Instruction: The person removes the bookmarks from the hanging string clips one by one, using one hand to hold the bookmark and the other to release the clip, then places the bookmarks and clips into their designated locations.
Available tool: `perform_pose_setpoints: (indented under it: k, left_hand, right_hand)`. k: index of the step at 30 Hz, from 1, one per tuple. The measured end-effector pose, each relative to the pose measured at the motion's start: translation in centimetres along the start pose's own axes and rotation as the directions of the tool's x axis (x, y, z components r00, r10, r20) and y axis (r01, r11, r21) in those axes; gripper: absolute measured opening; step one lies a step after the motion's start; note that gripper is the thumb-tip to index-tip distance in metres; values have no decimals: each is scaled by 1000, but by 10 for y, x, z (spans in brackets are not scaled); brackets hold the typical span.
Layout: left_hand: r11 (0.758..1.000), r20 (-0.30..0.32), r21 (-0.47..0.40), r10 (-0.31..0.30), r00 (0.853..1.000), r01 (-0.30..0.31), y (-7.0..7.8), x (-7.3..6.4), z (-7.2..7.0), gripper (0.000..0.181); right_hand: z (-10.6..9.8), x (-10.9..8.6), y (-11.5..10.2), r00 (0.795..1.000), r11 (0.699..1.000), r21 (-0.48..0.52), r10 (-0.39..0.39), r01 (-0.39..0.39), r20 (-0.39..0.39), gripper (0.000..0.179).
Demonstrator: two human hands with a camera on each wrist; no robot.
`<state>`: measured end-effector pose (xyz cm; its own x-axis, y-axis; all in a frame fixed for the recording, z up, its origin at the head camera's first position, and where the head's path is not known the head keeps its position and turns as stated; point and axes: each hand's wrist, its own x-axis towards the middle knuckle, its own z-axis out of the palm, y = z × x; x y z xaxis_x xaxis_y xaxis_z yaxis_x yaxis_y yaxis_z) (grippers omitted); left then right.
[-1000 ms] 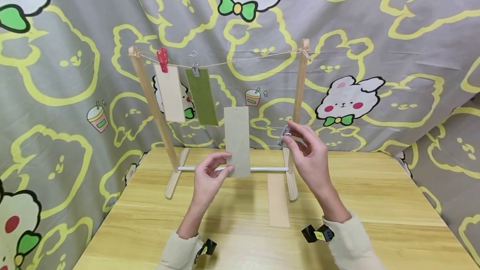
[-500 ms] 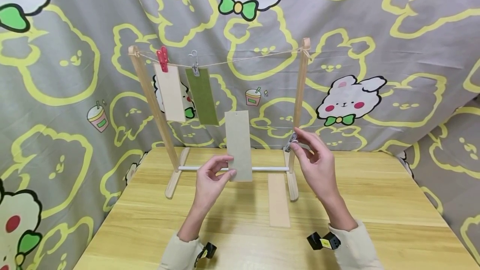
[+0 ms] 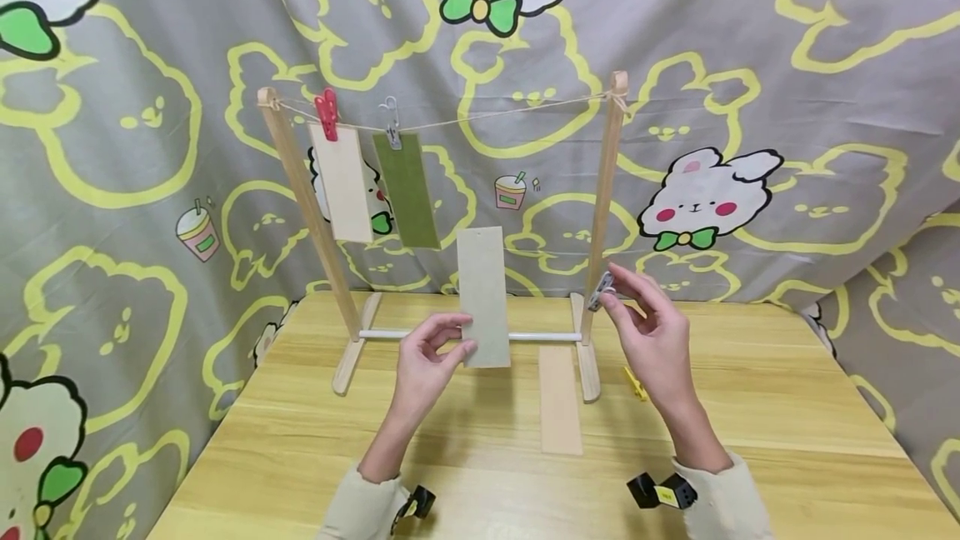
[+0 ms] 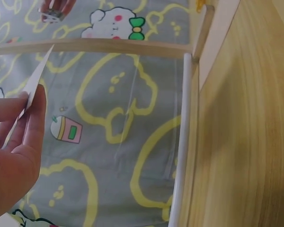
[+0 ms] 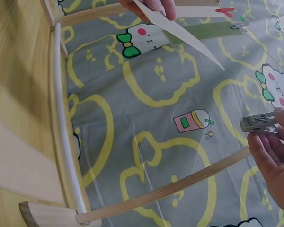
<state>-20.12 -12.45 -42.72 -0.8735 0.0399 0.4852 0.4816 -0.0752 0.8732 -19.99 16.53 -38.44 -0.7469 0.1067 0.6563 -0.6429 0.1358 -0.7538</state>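
My left hand (image 3: 431, 361) pinches a pale grey card (image 3: 483, 290) by its lower left edge and holds it upright in front of the wooden stand. The card has a small hole near its top; edge-on, it shows thin in the left wrist view. Over by the stand's right post, my right hand (image 3: 652, 332) pinches a grey clothespin (image 5: 259, 123) between thumb and fingers. A string (image 3: 510, 112) runs between the posts. From it hang a cream card (image 3: 343, 190) under a red clothespin (image 3: 327, 115) and a green card (image 3: 408, 194) under a grey hooked clothespin (image 3: 393, 127).
A beige card (image 3: 561, 402) lies on the wooden table (image 3: 780, 407) by the stand's right foot (image 3: 588, 369). Behind my right hand, a yellow clothespin (image 3: 635, 383) lies on the tabletop. A white bar (image 3: 543, 337) joins the feet. Patterned grey cloth (image 3: 570, 40) hangs behind.
My right hand has moved right and down with the grey clothespin, and the yellow clothespin has come into sight. My left hand and its card have shifted slightly right and down.
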Motion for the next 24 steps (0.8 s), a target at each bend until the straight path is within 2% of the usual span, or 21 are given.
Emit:
perform_pose_setpoints:
  k: [6,16,24]
  left_hand:
    - [1000,18,15,-4,1000,4,-3,-1,1,33]
    - [998,43,-9,-58,997,59,-9,-4,2,36]
    - [997,60,-5,-82,995,82,-9,-5,4,35]
  right_hand:
    - [-6,-5,6,1000,999,-26,30,-30,-11,43]
    - [-9,-6,14,998,999,-6,46,-46,-30,41]
    - [-15,-7,15,998,999,-32,44,-45,-35,41]
